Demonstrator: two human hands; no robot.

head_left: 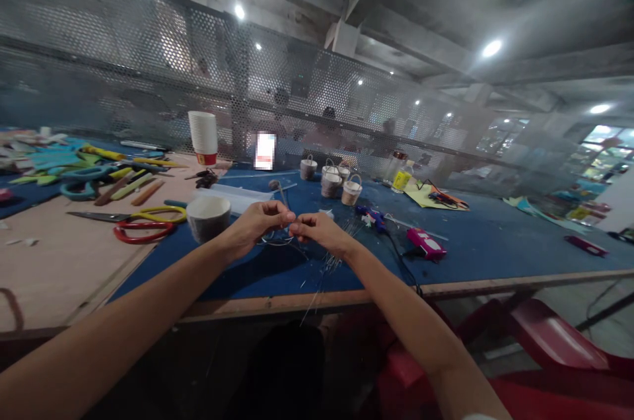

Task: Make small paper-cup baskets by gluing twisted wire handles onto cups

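Left hand and right hand pinch a stem (knob uppermost), slanting up-left.

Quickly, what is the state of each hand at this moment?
Left hand: closed, seemingly pinching a thin stem with a round tip.
Right hand: closed in a pinch; what it holds cannot be told.

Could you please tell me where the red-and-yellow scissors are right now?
In the head view, the scissors lie at left, just left of the grey cup near the left hand.

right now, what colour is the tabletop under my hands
The tabletop is blue; best in the head view.
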